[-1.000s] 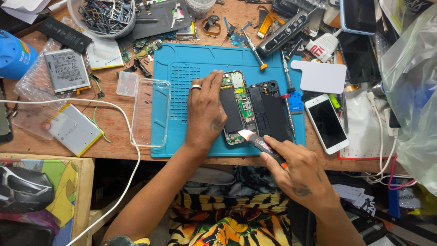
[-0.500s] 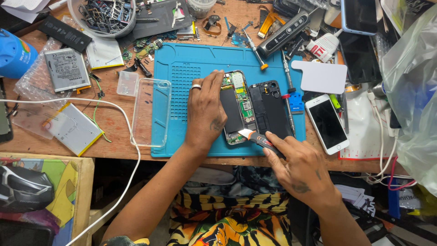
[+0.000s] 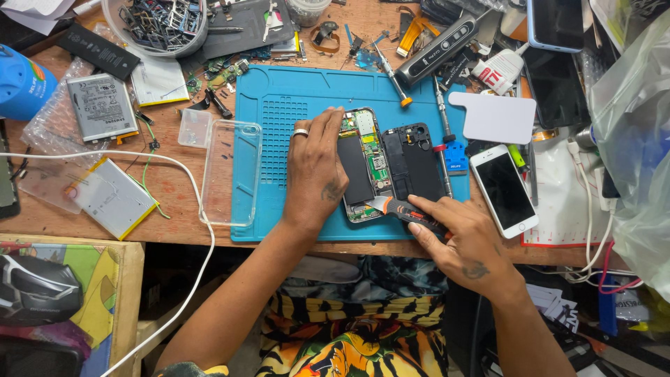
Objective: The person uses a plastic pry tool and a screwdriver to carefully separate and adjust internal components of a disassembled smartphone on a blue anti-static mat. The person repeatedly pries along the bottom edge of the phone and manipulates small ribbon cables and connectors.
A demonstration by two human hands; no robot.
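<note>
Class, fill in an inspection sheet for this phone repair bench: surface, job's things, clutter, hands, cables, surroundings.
Surface: blue work mat on a wooden bench.
Job's things: opened phone with circuit board exposed; dark back cover beside it; orange-handled pry tool, tip at the phone's lower edge.
Clutter: clear case, loose batteries, bowl of small parts, white phone, screwdrivers.
Hands: left hand pressing flat on the phone; right hand gripping the pry tool.
Cables: white cable crossing the bench.
Surroundings: plastic bag at right.
</note>
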